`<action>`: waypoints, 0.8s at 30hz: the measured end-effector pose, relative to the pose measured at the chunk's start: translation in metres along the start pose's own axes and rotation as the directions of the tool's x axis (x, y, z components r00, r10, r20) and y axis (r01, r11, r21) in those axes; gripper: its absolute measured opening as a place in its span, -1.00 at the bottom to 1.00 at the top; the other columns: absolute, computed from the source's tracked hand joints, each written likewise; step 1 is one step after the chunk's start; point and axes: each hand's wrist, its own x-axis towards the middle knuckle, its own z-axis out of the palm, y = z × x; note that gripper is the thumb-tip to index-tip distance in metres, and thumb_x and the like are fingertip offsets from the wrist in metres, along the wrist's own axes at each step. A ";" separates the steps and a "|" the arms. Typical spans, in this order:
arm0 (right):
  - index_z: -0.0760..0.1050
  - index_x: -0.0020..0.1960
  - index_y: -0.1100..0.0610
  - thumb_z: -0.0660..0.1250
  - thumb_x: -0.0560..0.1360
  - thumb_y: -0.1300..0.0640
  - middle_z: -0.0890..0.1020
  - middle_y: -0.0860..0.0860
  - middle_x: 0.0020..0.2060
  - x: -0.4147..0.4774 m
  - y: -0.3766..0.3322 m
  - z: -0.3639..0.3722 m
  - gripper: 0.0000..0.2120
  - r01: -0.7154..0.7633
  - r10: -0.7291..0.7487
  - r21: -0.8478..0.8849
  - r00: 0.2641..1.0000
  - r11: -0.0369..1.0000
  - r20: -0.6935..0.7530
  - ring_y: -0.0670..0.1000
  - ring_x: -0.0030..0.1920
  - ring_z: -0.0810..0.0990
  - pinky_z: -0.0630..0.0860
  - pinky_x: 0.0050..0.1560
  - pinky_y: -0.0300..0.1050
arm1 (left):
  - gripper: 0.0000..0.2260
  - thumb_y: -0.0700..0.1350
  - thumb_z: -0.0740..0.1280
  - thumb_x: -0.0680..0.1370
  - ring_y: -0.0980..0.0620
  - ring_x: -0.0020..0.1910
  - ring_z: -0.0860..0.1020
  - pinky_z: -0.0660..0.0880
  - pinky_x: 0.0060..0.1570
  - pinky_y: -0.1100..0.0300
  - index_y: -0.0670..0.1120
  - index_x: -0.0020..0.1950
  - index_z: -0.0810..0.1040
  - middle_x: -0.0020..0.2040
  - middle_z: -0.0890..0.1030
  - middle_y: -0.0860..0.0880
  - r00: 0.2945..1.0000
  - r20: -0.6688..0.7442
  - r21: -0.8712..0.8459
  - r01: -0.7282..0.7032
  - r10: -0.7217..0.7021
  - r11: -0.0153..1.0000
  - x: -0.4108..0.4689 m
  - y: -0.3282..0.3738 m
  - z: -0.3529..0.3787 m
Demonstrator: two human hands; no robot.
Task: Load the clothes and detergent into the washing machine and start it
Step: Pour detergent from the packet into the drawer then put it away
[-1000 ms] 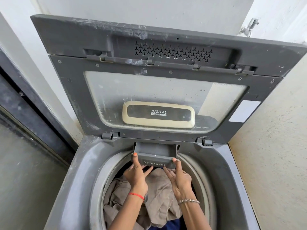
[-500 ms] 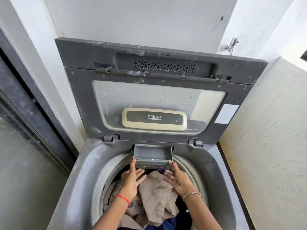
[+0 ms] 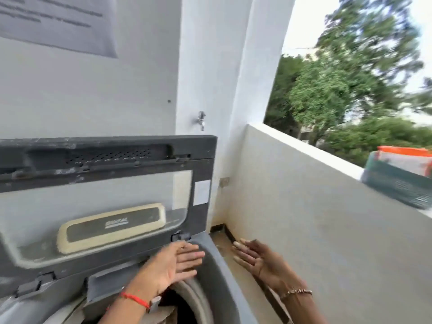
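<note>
Grey plastic washing machine, a top-loader, stands in a balcony corner with its lid raised upright against the rear wall, so the drum is open from above. Clothes lie in the drum. A fold of beige fabric shows at the lower edge of view, blurred, and how full the drum is cannot be told. Detergent drawer at the back rim is pulled forward over the drum, presumably to receive powder. Its contents cannot be seen from this angle.

Left hand is over the machine's right rear rim, just below the lid hinge, with fingers straight and together. Right hand is off the machine altogether, above the strip of floor between the cabinet and the parapet wall, with fingers extended. Neither hand has a grip on anything: both are fully open and empty. Both point rightward, which I judge to be a reach for the detergent.

On the parapet's ledge, well apart from the hands, sits a green basket holding an orange-and-white packet. This is likely the detergent, though its label is unreadable. Nothing lies between the hands and the basket. The ledge is narrow and higher than the machine top, so a careless pull could tip the basket. A tap projects from the wall above the lid's corner, a printed notice is fixed higher up, and trees show beyond the parapet.
</note>
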 end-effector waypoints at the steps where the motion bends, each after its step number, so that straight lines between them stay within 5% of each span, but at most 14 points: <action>1: 0.49 -0.06 0.37 0.15 0.48 0.31 0.66 0.25 -0.21 -0.016 -0.024 -0.009 -0.82 0.065 -0.065 0.002 0.998 0.998 -0.016 0.15 -0.29 0.68 0.62 -0.30 0.04 | -0.75 -0.13 0.15 0.59 -0.11 -0.08 0.63 0.52 -0.04 0.00 -0.23 0.01 0.57 -0.13 0.70 -0.19 0.996 0.082 0.020 -0.044 0.043 0.999 0.002 0.015 0.030; 7: 0.47 0.02 0.36 0.15 0.52 0.33 0.61 0.26 -0.05 -0.111 -0.172 -0.069 -0.83 0.433 -0.448 -0.131 0.886 0.892 -0.121 0.13 -0.22 0.69 0.62 -0.17 0.03 | -0.80 -0.22 0.17 0.57 -0.12 0.01 0.62 0.53 0.05 -0.01 -0.22 0.05 0.56 0.05 0.65 -0.21 0.877 0.449 0.150 -0.261 0.170 0.954 0.009 0.088 0.216; 13: 0.48 0.02 0.35 0.22 0.52 0.33 0.62 0.22 -0.14 -0.151 -0.307 -0.141 -0.87 0.635 -0.729 -0.374 0.652 0.675 -0.208 0.09 -0.23 0.67 0.64 -0.27 -0.10 | -0.82 -0.21 0.15 0.58 -0.06 -0.10 0.61 0.57 -0.09 0.07 -0.20 0.00 0.53 -0.06 0.64 -0.13 0.794 0.581 0.159 -0.328 0.181 0.931 0.057 0.105 0.397; 17: 0.50 0.05 0.34 0.23 0.52 0.34 0.61 0.14 -0.20 -0.142 -0.378 -0.205 -0.85 0.664 -0.849 -0.533 0.456 0.525 -0.268 0.06 -0.18 0.58 0.60 -0.29 -0.20 | -0.87 -0.29 0.21 0.56 0.03 -0.24 0.52 0.52 -0.18 0.20 -0.18 -0.16 0.50 -0.21 0.56 -0.09 0.816 0.524 0.216 -0.404 0.244 0.889 0.113 0.092 0.505; 22: 0.45 0.19 0.40 0.35 0.44 0.36 0.57 0.19 -0.09 -0.096 -0.432 -0.272 -0.67 0.496 -0.896 -0.755 0.334 0.430 -0.292 0.05 -0.08 0.51 0.54 -0.04 -0.06 | -0.63 -0.42 0.24 0.47 0.08 -0.40 0.39 0.27 -0.50 0.39 -0.11 -0.48 0.33 -0.55 0.41 0.08 0.807 0.378 0.333 -0.575 0.453 0.747 0.190 0.083 0.584; 24: 0.41 0.25 0.39 0.38 0.42 0.34 0.58 0.24 -0.04 -0.075 -0.445 -0.288 -0.58 0.420 -0.909 -0.818 0.310 0.393 -0.278 0.03 -0.07 0.49 0.50 0.03 -0.03 | -0.69 -0.36 0.28 0.49 0.08 -0.41 0.38 0.21 -0.55 0.33 -0.18 -0.44 0.37 -0.49 0.44 0.03 0.781 0.314 0.391 -0.625 0.540 0.676 0.213 0.082 0.598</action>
